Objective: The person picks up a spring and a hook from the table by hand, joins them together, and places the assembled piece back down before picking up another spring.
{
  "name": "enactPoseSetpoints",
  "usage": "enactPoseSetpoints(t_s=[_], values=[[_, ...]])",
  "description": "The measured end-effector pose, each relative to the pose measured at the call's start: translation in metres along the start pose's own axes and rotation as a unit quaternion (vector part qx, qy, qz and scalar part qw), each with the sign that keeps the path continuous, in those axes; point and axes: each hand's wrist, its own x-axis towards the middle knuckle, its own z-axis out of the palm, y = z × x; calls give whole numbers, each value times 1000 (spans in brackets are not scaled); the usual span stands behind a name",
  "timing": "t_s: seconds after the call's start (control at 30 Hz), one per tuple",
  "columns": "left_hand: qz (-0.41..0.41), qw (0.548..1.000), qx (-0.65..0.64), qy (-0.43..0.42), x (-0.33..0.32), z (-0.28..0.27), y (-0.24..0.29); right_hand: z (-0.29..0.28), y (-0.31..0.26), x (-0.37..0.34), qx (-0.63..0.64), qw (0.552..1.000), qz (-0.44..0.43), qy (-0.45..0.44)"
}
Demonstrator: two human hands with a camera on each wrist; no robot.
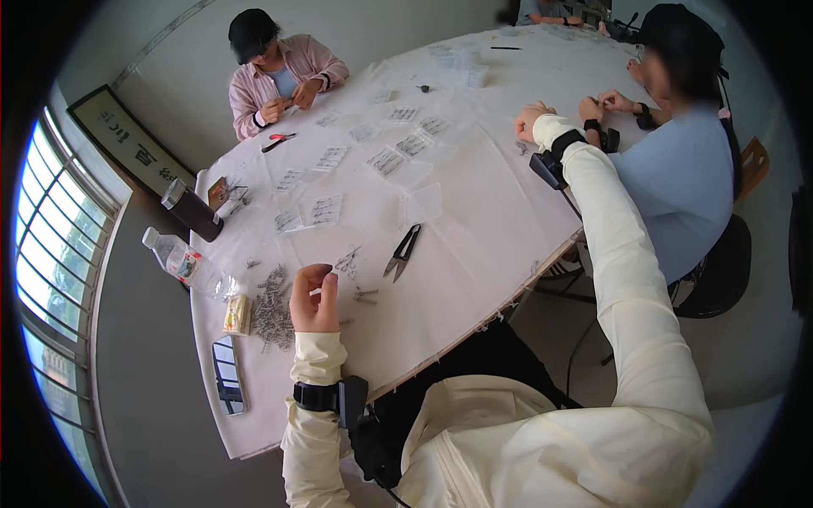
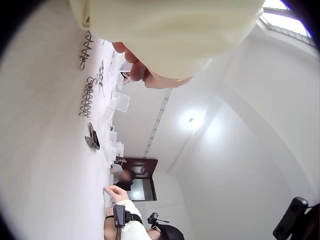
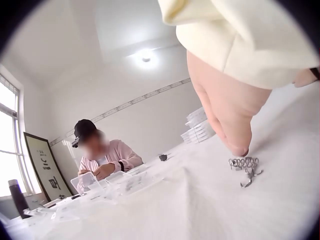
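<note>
My left hand (image 1: pixel 315 298) hovers over the near table with its fingers loosely bent and nothing visible between them. Beside it lies a pile of small metal springs (image 1: pixel 273 309), with a few more springs (image 1: pixel 366 295) and some hooks (image 1: pixel 346 261) close by. Far to the right, my right hand (image 1: pixel 533 121) reaches out, fingers pointing down. In the right wrist view its fingertips come right to a coil spring (image 3: pixel 243 163) with small hooks (image 3: pixel 250 177) attached; I cannot tell whether they pinch it. Black thread snips (image 1: pixel 402 252) lie blades toward me.
Clear plastic packets (image 1: pixel 326 210) and boxes (image 1: pixel 466 74) spread across the white cloth. At left stand a thermos (image 1: pixel 193 212), a tilted plastic bottle (image 1: pixel 188 264), a wrapped pack (image 1: pixel 238 315) and a phone (image 1: pixel 227 375). Red-handled pliers (image 1: pixel 278 142) lie beyond. People sit around the table.
</note>
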Motion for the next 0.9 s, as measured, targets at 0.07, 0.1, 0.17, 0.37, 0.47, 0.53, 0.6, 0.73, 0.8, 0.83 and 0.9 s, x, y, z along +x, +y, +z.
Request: enactPoseSetpoints(t_s=[0.07,0.1,0.17,0.37,0.47,0.53,0.6,0.73,0.8,0.83,0.9], values=[[0,1000,20,0,0,0,-3,0,-6,-2,-13,999,41,-4],[0,1000,12,-4,1,0,-6,0,-9,-5,-6,999,26,18],[6,1000,9,-3,1,-1,-5,-4,-20,-11,27,995,-12,90],[87,987,128,47,18,-17,1,-32,-103,-73,152,907,-316,235],[126,972,188,66,17,-23,2,-24,-160,-115,155,858,-447,203],[137,964,225,31,17,-24,-7,-19,-197,-138,182,827,-501,177],[156,962,223,16,18,-25,-11,-13,-222,-148,176,822,-526,130],[134,964,228,21,17,-28,-9,-4,-250,-148,196,838,-505,69],[133,965,224,23,15,-30,-10,-1,-256,-149,218,835,-503,45],[145,961,236,21,16,-30,-11,1,-258,-150,217,835,-504,44],[155,956,247,21,15,-30,-14,4,-263,-153,250,809,-530,37]])
